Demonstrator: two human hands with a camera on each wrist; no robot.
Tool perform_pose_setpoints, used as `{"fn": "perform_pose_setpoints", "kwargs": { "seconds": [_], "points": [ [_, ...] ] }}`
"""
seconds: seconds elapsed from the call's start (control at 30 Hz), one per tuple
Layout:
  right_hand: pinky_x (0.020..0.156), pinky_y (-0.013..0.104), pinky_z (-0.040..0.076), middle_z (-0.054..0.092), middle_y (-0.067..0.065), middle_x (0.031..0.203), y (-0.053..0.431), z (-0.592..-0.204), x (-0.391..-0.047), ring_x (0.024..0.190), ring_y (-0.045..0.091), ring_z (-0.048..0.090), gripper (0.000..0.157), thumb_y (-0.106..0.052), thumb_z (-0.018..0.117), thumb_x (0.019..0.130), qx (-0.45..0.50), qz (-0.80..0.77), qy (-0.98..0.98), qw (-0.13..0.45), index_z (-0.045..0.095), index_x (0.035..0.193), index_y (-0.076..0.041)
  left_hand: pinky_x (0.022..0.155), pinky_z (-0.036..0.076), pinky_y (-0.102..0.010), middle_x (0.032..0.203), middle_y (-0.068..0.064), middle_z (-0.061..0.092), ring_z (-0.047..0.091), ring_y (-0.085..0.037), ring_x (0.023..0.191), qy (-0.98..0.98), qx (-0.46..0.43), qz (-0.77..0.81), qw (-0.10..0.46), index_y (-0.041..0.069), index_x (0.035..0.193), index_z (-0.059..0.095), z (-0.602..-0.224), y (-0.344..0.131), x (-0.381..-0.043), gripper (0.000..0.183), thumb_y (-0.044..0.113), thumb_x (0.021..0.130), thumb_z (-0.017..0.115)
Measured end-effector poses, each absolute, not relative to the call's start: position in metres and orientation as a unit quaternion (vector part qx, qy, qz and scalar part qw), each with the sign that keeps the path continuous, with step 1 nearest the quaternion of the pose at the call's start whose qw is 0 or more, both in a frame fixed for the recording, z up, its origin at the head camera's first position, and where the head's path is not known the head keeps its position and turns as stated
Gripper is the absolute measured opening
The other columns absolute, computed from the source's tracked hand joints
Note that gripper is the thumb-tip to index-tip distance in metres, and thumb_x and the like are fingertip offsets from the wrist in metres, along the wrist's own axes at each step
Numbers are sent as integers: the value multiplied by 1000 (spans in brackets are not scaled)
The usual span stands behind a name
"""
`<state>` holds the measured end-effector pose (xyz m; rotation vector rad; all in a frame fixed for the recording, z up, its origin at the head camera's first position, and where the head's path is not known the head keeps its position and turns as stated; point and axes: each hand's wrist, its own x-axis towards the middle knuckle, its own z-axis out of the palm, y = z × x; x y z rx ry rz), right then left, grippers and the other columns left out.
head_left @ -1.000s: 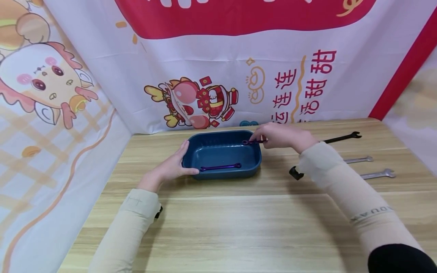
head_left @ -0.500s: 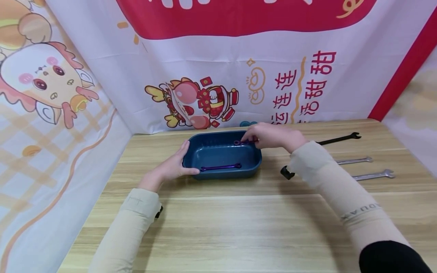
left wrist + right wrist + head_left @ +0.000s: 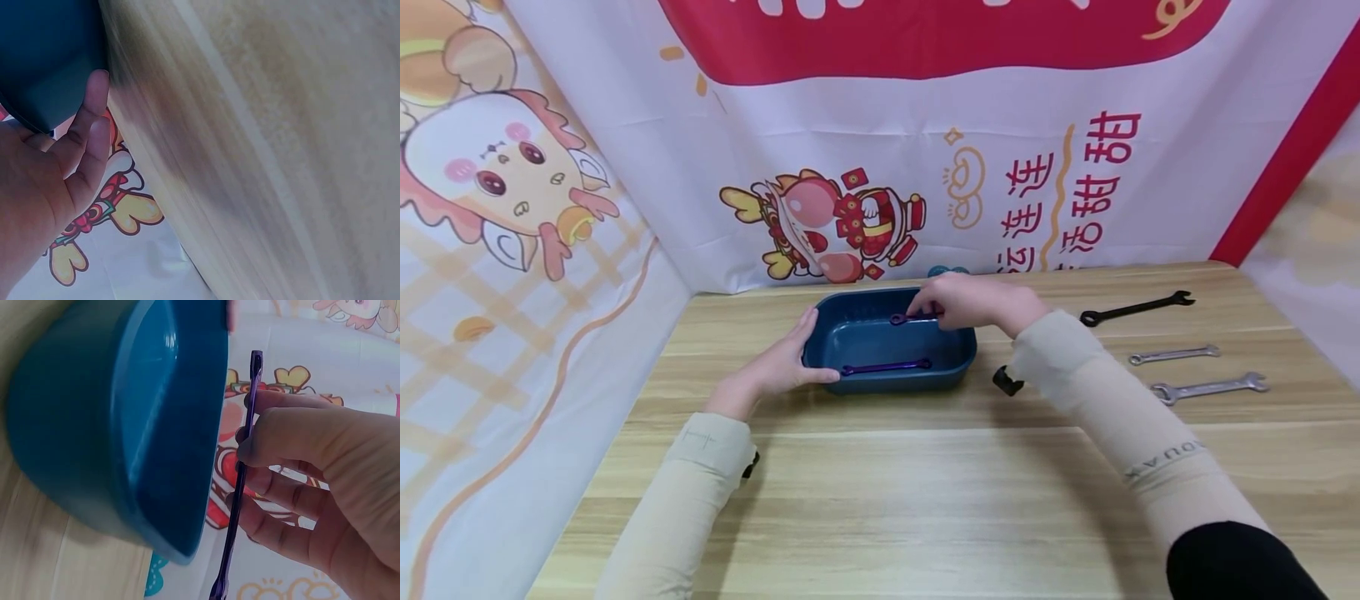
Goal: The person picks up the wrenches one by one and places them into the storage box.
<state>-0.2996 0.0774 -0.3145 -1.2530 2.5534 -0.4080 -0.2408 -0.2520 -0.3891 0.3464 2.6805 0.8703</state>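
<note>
A dark blue plastic tub (image 3: 891, 385) stands near the back of the table. My left hand (image 3: 775, 362) grips its left end, thumb along the front rim and fingers around the corner; the left wrist view shows those fingers (image 3: 95, 94) against the outer wall. Inside the tub, along the front wall, lies a purple wrench (image 3: 886, 367). Between thumb and fingertips my right hand (image 3: 966, 300) pinches a second purple wrench (image 3: 239, 481), held over the tub's back right part. In the right wrist view that wrench is beside the rim, both ends sticking out past the fingers.
On the table's right side lie a black wrench (image 3: 1138, 308), a small silver wrench (image 3: 1176, 355) and a larger silver wrench (image 3: 1213, 388), roughly parallel. A printed cloth (image 3: 880, 108) hangs right behind the table's back edge, another cloth (image 3: 512, 333) along the left.
My right hand has moved left over the tub with the purple wrench. The handle ends of the wrenches on the right have come into sight. My left hand stays on the tub.
</note>
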Motion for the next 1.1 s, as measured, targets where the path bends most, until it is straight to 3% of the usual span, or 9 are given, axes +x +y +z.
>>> {"fn": "perform_pose_setpoints", "kwargs": {
  "seconds": [0.47, 0.83, 1.1],
  "points": [
    [78, 29, 53, 65, 5, 108, 52, -319, -295, 90, 21, 55, 44, 4, 66, 93, -435, -138, 880, 134, 72, 132, -15, 122, 15, -56, 171, -3, -13, 0, -33, 156, 935, 123, 299, 148, 17, 165, -9, -389, -251, -239, 118, 46, 90, 78],
    [79, 28, 54, 68, 8, 121, 38, -330, -294, 89, 21, 57, 44, 4, 67, 93, -450, -157, 867, 143, 71, 133, -12, 122, 15, -58, 171, -2, -12, 2, -34, 156, 934, 124, 301, 148, 18, 165, -8, -389, -251, -239, 118, 47, 90, 78],
    [79, 27, 54, 67, 7, 117, 29, -340, -296, 89, 21, 56, 42, 5, 66, 94, -448, -170, 866, 145, 71, 132, -11, 121, 17, -58, 172, -2, -12, 2, -34, 156, 934, 124, 302, 147, 18, 165, -8, -388, -252, -239, 118, 48, 89, 78]
  ]
}}
